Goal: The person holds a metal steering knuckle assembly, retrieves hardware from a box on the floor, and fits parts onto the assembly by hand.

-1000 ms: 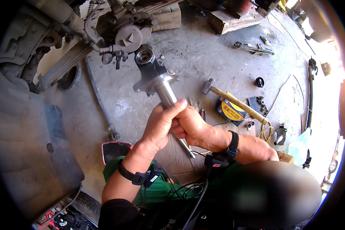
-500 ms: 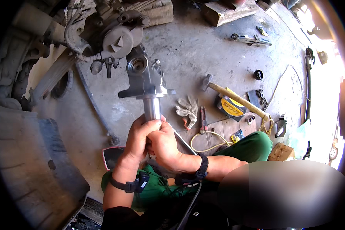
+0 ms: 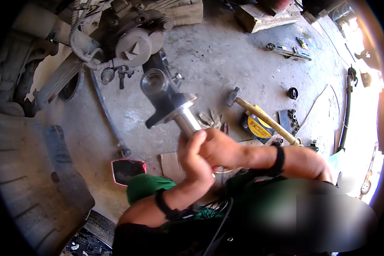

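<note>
Left of the hammer (image 3: 266, 120), a metal knuckle (image 3: 168, 100) is held clear of the floor (image 3: 209, 64) by both hands. The knuckle is tilted: its round bore (image 3: 153, 81) faces up at the far end, and its bright shaft (image 3: 187, 122) slopes down toward the person, rightward and nearer the hammer.

Grip: the left hand (image 3: 195, 160) and the right hand (image 3: 222, 147) are pressed together, clamped around the near end of the shaft, left and near of the hammer head. Fingers are folded inward; which fingers overlap cannot be told. Each wrist carries a black strap (image 3: 278, 160).

Surroundings, referred to the hammer:
- Left and farther off: a dusty wheel hub (image 3: 134, 46). The far end of the knuckle overlaps it in view; contact cannot be confirmed.
- Well left: a long metal bar (image 3: 106, 116) on the floor.
- Left and nearer the person: a black panel (image 3: 128, 171) with a red edge.
- Just left of the head, slightly nearer: a glove (image 3: 210, 118), partly hidden.
- Under the handle in view: a black and yellow box (image 3: 257, 127).
- Right: a black ring (image 3: 292, 93) and small dark cylindrical parts (image 3: 293, 121).
- Beyond: a wooden block (image 3: 266, 21).
</note>
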`<action>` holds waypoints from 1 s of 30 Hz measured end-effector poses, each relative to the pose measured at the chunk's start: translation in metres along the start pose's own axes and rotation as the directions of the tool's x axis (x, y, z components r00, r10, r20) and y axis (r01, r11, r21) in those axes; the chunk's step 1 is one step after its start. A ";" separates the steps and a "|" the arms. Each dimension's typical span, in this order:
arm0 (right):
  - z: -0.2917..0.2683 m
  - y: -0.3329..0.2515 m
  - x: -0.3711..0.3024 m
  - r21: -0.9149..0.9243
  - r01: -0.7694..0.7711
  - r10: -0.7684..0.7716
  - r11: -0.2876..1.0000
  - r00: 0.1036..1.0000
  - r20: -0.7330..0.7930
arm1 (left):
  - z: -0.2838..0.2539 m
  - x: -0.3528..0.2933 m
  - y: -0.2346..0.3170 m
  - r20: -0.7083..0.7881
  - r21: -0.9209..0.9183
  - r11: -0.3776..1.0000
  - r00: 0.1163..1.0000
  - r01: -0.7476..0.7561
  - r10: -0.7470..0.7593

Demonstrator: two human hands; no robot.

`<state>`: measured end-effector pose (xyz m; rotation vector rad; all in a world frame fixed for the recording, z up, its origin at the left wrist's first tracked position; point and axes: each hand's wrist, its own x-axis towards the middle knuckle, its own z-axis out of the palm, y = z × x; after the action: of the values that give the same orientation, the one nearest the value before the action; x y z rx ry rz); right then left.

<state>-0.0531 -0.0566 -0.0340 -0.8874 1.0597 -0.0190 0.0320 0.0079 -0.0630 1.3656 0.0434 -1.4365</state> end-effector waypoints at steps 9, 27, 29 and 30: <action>-0.017 0.007 -0.005 0.077 0.015 -0.008 0.997 0.995 -0.097 | 0.014 0.015 0.010 0.358 -0.017 0.958 0.896 0.287 -0.263; 0.169 0.044 0.097 0.197 0.601 -0.203 0.775 0.531 -0.822 | -0.114 0.074 0.107 0.535 0.599 0.801 0.729 0.030 -0.427; 0.156 0.036 0.086 0.337 0.568 -0.214 0.751 0.692 -0.689 | -0.102 0.069 0.109 0.565 0.574 0.818 0.713 0.021 -0.415; 0.157 0.035 0.095 0.211 0.628 -0.264 0.749 0.575 -0.774 | -0.088 0.062 0.112 0.556 0.557 0.828 0.710 0.067 -0.431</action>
<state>0.1019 0.0251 -0.0981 -0.6795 1.4120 -1.1300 0.1848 -0.0197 -0.0687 1.1813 -0.6849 -2.2322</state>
